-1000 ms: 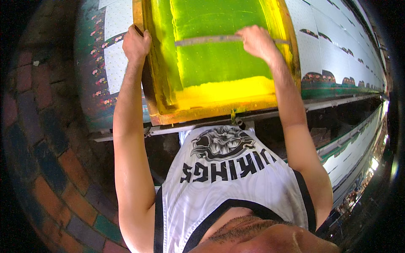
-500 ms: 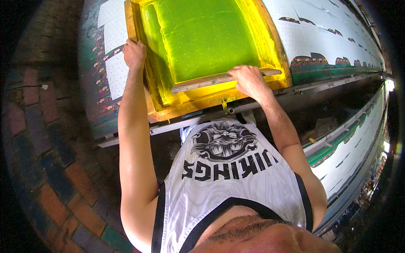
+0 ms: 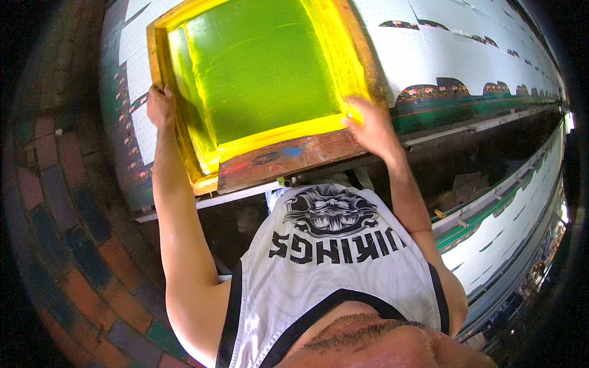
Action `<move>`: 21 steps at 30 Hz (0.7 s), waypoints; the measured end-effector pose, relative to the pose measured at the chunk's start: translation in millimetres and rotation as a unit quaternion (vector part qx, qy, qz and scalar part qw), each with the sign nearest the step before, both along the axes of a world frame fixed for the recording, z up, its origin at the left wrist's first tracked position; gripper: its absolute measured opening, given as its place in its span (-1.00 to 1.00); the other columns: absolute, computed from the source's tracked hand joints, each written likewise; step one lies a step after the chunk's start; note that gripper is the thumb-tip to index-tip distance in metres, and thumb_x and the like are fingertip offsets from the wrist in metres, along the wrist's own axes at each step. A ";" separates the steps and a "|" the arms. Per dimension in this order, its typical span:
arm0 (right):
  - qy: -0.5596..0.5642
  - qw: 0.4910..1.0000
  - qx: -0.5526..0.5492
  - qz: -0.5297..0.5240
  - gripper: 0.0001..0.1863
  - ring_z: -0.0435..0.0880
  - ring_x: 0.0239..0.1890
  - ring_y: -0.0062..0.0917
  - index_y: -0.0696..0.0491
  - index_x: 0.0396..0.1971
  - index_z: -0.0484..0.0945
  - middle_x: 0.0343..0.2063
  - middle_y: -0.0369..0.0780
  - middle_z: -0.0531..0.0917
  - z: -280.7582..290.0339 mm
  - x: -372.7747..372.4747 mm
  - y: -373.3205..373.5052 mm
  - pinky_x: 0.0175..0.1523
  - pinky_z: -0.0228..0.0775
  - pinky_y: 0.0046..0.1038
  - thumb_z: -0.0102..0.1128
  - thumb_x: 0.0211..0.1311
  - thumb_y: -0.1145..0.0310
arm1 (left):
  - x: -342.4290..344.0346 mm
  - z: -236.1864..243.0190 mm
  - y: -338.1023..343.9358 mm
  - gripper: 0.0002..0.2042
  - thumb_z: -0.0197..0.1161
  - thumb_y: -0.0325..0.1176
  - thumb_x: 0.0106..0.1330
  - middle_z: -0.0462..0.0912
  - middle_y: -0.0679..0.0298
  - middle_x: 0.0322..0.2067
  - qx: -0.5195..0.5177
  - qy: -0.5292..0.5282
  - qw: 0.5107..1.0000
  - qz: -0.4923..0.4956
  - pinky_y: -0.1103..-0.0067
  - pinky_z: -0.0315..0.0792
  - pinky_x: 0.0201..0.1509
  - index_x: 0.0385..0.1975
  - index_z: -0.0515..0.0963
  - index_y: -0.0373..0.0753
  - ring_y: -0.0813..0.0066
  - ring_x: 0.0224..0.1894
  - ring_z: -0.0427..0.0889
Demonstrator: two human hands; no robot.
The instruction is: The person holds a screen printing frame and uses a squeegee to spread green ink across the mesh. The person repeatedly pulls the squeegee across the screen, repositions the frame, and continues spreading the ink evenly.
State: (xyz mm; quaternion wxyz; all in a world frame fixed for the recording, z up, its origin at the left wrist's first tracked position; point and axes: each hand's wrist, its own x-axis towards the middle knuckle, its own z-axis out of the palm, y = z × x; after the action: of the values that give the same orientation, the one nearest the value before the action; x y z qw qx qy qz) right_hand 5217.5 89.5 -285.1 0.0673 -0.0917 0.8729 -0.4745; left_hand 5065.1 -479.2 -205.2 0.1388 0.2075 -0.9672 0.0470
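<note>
A wooden screen printing frame [image 3: 161,58] holds green mesh [image 3: 257,73] with yellow ink smeared thickly along its inner edges. My left hand [image 3: 161,107] is closed round its left rail. At the near right corner my right hand [image 3: 374,126] is closed on the frame, its thumb over the yellow inner edge; part of that corner is hidden under the hand. A wide brown wooden board [image 3: 288,152], stained red and blue, lies across the frame's near side; it looks like the squeegee turned on its face. Its right end reaches under my right hand.
Beneath the frame is a long table with white patterned sheets [image 3: 442,52] over dark flowered fabric [image 3: 116,122]. A metal rail [image 3: 466,126] runs along its near edge. Another long table [image 3: 503,233] stands to the right. Brick paving [image 3: 80,288] lies at left.
The frame has shifted left and slightly nearer, with my left hand on it. My right hand has left the squeegee's middle for the corner. The squeegee's broad stained face now shows.
</note>
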 end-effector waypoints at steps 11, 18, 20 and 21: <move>-0.069 0.979 0.098 -0.165 -0.15 0.62 0.31 0.01 0.29 0.32 0.52 0.24 0.13 0.64 -68.0 -80.9 52.5 0.44 0.46 -0.10 0.62 0.01 0.26 | -10.1 0.8 7.0 -0.56 0.29 -0.02 0.50 0.81 -0.02 -0.02 0.011 -0.002 1.000 0.006 0.12 0.61 0.06 0.17 0.58 -0.22 -0.13 0.01 0.78; -0.032 0.986 0.035 -0.157 -0.30 0.73 0.10 0.04 0.31 0.15 0.64 -0.01 0.10 0.74 -71.7 -85.0 60.8 0.23 0.60 -0.09 0.51 -0.09 0.37 | -3.4 -8.1 -4.9 -0.51 0.31 0.07 0.48 0.79 -0.07 -0.06 -0.002 0.015 1.000 0.003 0.08 0.58 0.03 0.08 0.59 -0.29 -0.20 -0.02 0.75; 0.007 0.984 0.055 -0.169 -0.30 0.73 0.08 0.04 0.31 0.15 0.64 -0.01 0.09 0.74 -78.6 -83.7 60.3 0.21 0.61 -0.09 0.49 -0.10 0.35 | -5.6 -7.4 -5.9 -0.48 0.29 0.11 0.48 0.78 -0.08 -0.09 0.007 -0.002 1.000 0.014 0.08 0.57 0.02 0.04 0.61 -0.31 -0.20 -0.04 0.74; 0.006 0.984 0.056 -0.170 -0.29 0.73 0.09 0.03 0.31 0.15 0.64 0.01 0.09 0.73 -83.4 -82.5 59.2 0.21 0.61 -0.09 0.49 -0.10 0.35 | -6.4 -7.6 -9.7 -0.48 0.29 0.11 0.48 0.78 -0.08 -0.09 -0.001 -0.005 1.000 0.014 0.08 0.57 0.02 0.04 0.61 -0.32 -0.20 -0.03 0.74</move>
State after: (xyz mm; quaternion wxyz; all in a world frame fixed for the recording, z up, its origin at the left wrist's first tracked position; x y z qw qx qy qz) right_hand 5135.1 148.7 -368.4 -0.0144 0.0588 0.9015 -0.4285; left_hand 5058.7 -488.8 -212.8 0.1335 0.2203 -0.9649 0.0510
